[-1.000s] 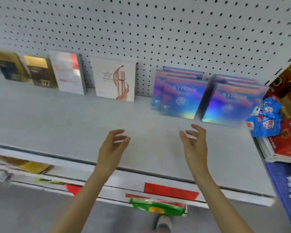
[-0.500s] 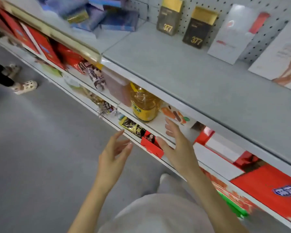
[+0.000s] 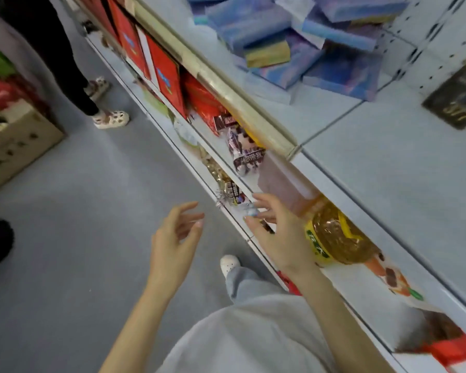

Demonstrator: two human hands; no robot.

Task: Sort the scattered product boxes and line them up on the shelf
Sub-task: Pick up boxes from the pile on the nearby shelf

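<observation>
Both hands hang low in the middle of the frame, holding nothing. The left hand point(image 3: 172, 239) is over the grey floor point(image 3: 78, 224), its fingers apart and loosely bent. The right hand point(image 3: 279, 238) is in front of the lower shelf's edge, fingers spread and relaxed, just beside a yellow oil bottle point(image 3: 340, 238). The scattered product boxes point(image 3: 293, 39), blue and iridescent, lie in a jumbled heap on the upper shelf point(image 3: 401, 184) at the upper right of the frame, well apart from both hands. A dark box point(image 3: 453, 103) marked 377 stands at the right edge. Red boxes point(image 3: 162, 71) fill the lower shelf at upper left.
</observation>
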